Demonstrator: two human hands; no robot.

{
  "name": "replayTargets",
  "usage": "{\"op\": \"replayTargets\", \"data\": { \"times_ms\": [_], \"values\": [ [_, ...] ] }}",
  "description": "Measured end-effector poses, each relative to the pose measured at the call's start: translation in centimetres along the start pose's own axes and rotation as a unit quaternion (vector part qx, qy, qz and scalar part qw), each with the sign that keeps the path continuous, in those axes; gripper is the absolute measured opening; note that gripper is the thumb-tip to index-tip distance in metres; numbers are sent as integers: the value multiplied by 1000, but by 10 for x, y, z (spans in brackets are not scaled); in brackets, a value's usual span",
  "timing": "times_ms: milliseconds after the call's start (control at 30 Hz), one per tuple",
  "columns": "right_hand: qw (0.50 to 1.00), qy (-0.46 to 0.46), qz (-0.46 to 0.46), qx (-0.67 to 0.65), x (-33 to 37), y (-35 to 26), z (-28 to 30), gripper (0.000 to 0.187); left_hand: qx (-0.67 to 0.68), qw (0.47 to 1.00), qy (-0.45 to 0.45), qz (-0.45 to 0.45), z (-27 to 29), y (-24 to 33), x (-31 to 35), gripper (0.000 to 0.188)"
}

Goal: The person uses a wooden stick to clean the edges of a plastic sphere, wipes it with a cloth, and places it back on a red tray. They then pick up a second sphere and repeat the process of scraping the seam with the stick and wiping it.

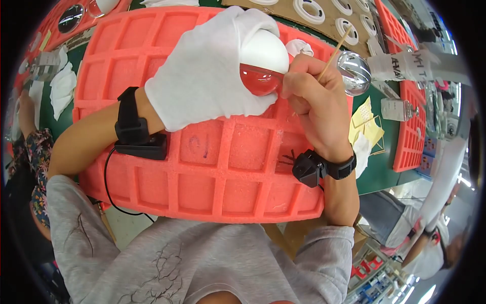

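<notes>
My left hand (197,71), in a white glove, is closed around a ball (263,53) with a white upper half and a glossy red lower half. A dark line runs where the two halves meet. My bare right hand (319,101) pinches a thin wooden stick (335,50) that slants up and to the right. Its lower end is hidden by my fingers, which are at the ball's right side, close to the seam. Both hands are above a red foam tray (220,175) with rectangular pockets. Black straps with small devices circle both my wrists.
Right of my right hand are a clear glass-like sphere (354,73), yellow paper (368,124) with thin sticks, and a small clear bottle (397,109). White rings (309,11) lie on brown board behind. White crumpled cloth (63,88) and another person's arm (26,111) are at left.
</notes>
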State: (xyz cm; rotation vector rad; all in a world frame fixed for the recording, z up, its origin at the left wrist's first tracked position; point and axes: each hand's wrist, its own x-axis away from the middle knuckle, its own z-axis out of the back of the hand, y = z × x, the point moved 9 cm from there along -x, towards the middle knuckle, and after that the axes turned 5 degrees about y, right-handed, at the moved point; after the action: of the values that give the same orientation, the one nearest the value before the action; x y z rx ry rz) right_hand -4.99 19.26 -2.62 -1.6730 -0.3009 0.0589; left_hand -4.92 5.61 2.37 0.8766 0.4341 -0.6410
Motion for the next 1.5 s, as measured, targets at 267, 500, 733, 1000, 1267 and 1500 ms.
{"op": "replayTargets", "data": {
  "times_ms": [267, 500, 733, 1000, 1267, 1500],
  "values": [
    [1000, 20, -13, 21, -1, 3, -2, 12, 142, 983, -28, 114, 11, -19, 1, 61],
    [1000, 7, -2, 2, -1, 5, 2, 12, 170, 979, -67, 90, 4, -23, 6, 58],
    [1000, 4, 17, 18, -3, 2, -3, 14, 345, 938, 14, 27, -7, -49, 16, 66],
    [997, 18, 38, 59, 1, -10, -3, 11, 178, 969, -136, 107, -13, -24, 12, 73],
    [989, -75, 58, 115, 15, -26, -5, 25, 228, 892, -331, 205, -23, -11, 11, 61],
    [957, -41, 85, -275, -1, -54, -24, 54, 206, 946, -248, -9, -23, 1, 8, 60]
  ]
}}
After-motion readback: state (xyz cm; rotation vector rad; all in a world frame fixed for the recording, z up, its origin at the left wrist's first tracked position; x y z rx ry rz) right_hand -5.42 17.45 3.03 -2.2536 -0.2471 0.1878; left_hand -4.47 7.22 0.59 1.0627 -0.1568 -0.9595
